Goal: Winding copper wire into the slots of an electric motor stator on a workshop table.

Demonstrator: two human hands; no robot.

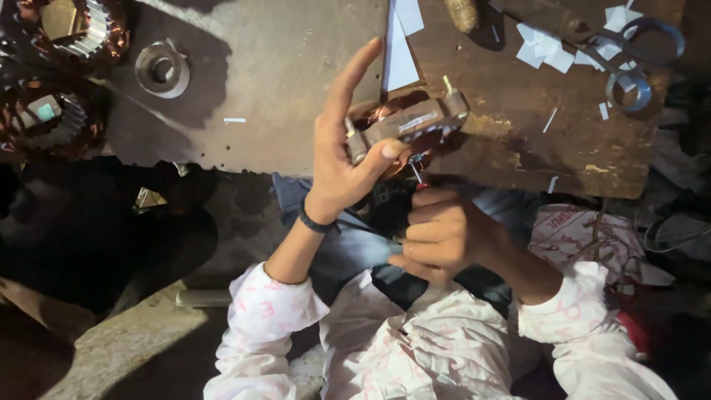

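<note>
My left hand (342, 152) grips the rusty, copper-wound stator (406, 126), forefinger raised; my right hand (437, 233) fists a screwdriver (418, 176).

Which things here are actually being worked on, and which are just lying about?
In use:
- left hand holding the grey metal motor part with copper windings
- right hand gripping a thin red-tipped tool under it

Lying about:
- metal scissors
- white paper scraps
- round metal ring
- two copper-wound stators
- worn metal bench top

Screwdriver (419, 176) shaft mostly hidden inside right hand (443, 235); stator (78, 30) cut off by top edge; motor part (406, 124) underside hidden.
</note>
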